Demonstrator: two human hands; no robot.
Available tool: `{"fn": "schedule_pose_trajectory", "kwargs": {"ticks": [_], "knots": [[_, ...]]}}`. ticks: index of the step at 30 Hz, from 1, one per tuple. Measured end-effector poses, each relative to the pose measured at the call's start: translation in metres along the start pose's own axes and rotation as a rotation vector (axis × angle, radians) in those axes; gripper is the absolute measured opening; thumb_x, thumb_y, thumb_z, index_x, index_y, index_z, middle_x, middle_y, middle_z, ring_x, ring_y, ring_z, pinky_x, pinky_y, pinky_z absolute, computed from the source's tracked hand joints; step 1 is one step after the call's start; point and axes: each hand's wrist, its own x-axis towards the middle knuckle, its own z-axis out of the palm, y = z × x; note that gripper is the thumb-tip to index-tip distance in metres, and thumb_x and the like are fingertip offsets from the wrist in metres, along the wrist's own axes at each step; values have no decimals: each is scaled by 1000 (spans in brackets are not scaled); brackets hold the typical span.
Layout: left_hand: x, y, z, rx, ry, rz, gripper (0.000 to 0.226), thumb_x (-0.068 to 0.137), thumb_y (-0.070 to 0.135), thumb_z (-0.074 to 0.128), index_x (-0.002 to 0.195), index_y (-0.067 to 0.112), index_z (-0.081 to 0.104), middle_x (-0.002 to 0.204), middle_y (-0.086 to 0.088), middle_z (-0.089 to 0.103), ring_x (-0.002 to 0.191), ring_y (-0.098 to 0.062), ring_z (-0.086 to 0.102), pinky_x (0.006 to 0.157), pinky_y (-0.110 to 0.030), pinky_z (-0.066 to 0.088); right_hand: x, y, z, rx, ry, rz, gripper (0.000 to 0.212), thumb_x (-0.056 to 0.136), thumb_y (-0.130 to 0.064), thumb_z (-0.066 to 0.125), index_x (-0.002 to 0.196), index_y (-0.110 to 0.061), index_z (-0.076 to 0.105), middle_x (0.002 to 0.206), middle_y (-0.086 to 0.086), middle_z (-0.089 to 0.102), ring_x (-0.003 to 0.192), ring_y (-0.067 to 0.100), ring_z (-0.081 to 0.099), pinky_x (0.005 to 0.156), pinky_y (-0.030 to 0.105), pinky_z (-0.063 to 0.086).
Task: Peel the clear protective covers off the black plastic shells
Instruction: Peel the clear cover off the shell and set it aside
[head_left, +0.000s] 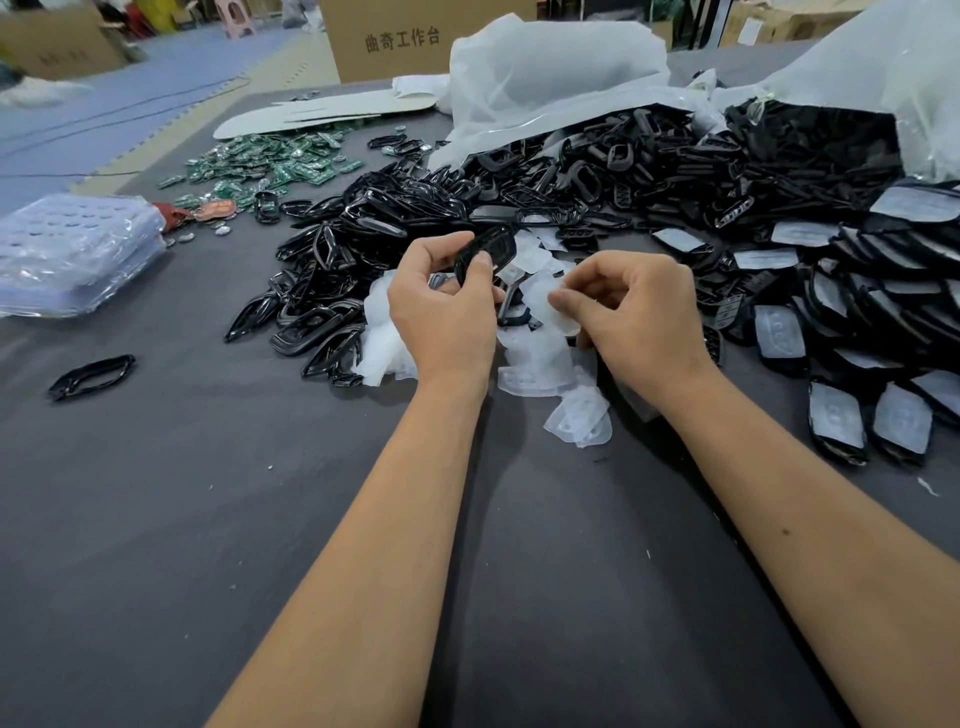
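The left hand (441, 306) grips a black shell (483, 252) with curled fingers and holds it up above the tabletop (208, 519), just at 12 o'clock from the thumb. The right hand (634, 317) pinches a clear cover (558, 312) between thumb and fingers, at 3 o'clock from the shell. I cannot tell if the cover is all the way off or if a bit is stuck to the shell. If a bit is stuck, a fast pull could rip the cover, and a small piece may stay on the shell and be hard to pick off. The shell looks smooth and shiny, so it could slip out of the left hand and drop into the heap of loose covers (519, 358) right under the hands. Then it may hide there, since the covers lie thick. The cover is thin and may cling to the fingers, so it may not fall when the hand lets go. A big pile of bare shells (363, 218) sits at 11 o'clock and rows of covered shells (831, 322) lie at 3 o'clock. If the shell lands in the wrong group, done ones and not-done ones get mixed up.
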Motion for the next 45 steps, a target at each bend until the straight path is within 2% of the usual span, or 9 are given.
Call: {"fn": "schedule_pose_trajectory", "kwargs": {"ticks": [5, 10, 21, 28, 32, 37, 40, 42, 45], "knots": [[-2, 2, 1, 70, -2, 48, 18, 89, 1, 69, 96, 18, 68, 85, 14, 72, 58, -17, 69, 57, -34, 57, -1, 1, 3, -2, -60, -62, 7, 84, -19, 87, 83, -17, 80, 70, -8, 74, 61, 9, 68, 67, 44, 62], [-7, -1, 5, 481, -212, 232, 16, 80, -3, 67, 91, 8, 71, 91, 1, 72, 87, -17, 65, 86, -37, 52, -1, 4, 6, -192, -91, -173, 10, 79, -25, 89, 80, -19, 81, 74, -9, 75, 69, 12, 69, 70, 41, 57], [-8, -1, 3, 522, -262, 174, 13, 76, -3, 68, 84, 8, 67, 83, -1, 70, 82, -19, 62, 77, -36, 51, -5, -1, 6, -245, -62, -406, 7, 88, -12, 81, 83, -8, 78, 78, 2, 71, 72, 22, 65, 67, 43, 52], [-9, -2, 5, 594, -280, 223, 15, 81, -2, 67, 85, 11, 62, 87, 1, 68, 87, -20, 61, 80, -40, 52, -1, 4, -2, 155, 93, -45, 11, 101, -12, 64, 91, -9, 59, 68, -2, 69, 52, 17, 68, 47, 29, 50], [-9, -1, 4, 577, -258, 230, 15, 81, -1, 68, 85, 13, 63, 85, 3, 67, 84, -18, 61, 79, -38, 52, 1, 3, -8, 403, 59, 140, 16, 104, -12, 61, 92, -3, 57, 76, 21, 71, 48, 19, 64, 39, 27, 42], [-8, 1, 2, 450, -246, 170, 14, 84, 1, 71, 86, 14, 68, 78, 10, 65, 75, -20, 67, 72, -45, 59, 2, -1, -11, 515, -53, 165, 20, 103, -12, 64, 84, -11, 56, 92, 42, 64, 55, 22, 65, 42, 26, 41], [-8, 1, 3, 373, -226, 168, 12, 88, 4, 71, 88, 16, 68, 83, 7, 68, 76, -27, 72, 68, -44, 59, 3, 0, -12, 546, -18, 179, 21, 100, -5, 66, 84, -8, 54, 79, 26, 66, 54, 22, 66, 41, 27, 43], [-8, 1, 3, 324, -217, 178, 13, 90, 4, 70, 91, 17, 69, 86, 3, 69, 74, -30, 72, 59, -32, 55, 3, 3, -12, 553, 21, 198, 15, 96, 1, 68, 91, -5, 55, 71, 11, 65, 54, 22, 66, 42, 27, 44], [-8, 1, 3, 299, -244, 185, 18, 91, 2, 68, 100, 17, 73, 89, 0, 70, 74, -29, 71, 60, -28, 55, 3, 3, -13, 575, 29, 200, 17, 94, 3, 69, 108, -4, 63, 73, 7, 68, 58, 23, 69, 43, 27, 47]]}}
